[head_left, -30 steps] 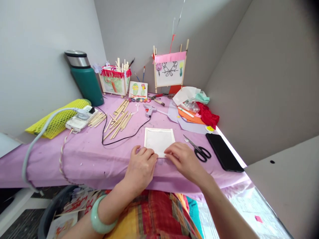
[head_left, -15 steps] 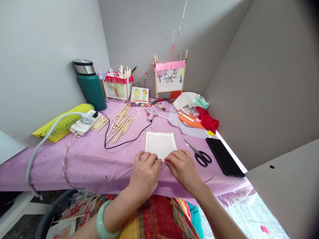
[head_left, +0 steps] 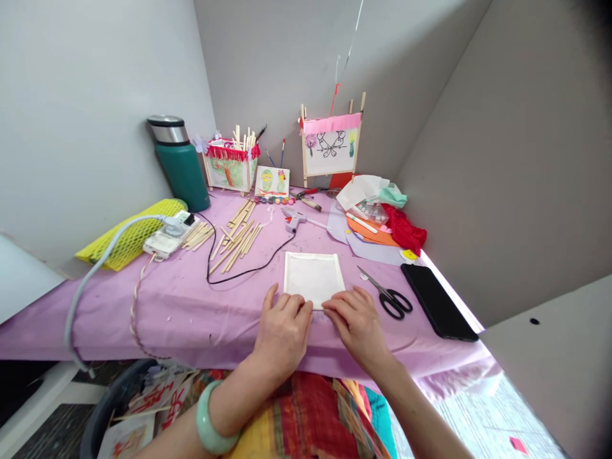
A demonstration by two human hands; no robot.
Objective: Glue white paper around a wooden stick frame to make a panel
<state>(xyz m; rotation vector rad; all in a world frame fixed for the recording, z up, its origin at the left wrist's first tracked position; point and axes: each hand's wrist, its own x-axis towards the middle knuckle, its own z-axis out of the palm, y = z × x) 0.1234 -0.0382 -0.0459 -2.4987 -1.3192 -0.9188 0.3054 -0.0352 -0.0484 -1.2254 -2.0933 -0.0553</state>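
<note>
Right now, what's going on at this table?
A person's bare left hand and right hand rest at the near edge of a white rectangular panel, which lies flat on a lilac cloth-covered table. Their fingers are at its two lower corners. Black-handled steel scissors lie to the panel's right, while a grey hot glue gun and loose pale wooden sticks lie beyond it.

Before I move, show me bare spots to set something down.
Bare lilac tablecloth lies left of your left hand, between the thin black cable and the front edge. A smaller patch sits between the grey hot glue gun and the white rectangular panel. Around the crumpled red fabric it is crowded.
</note>
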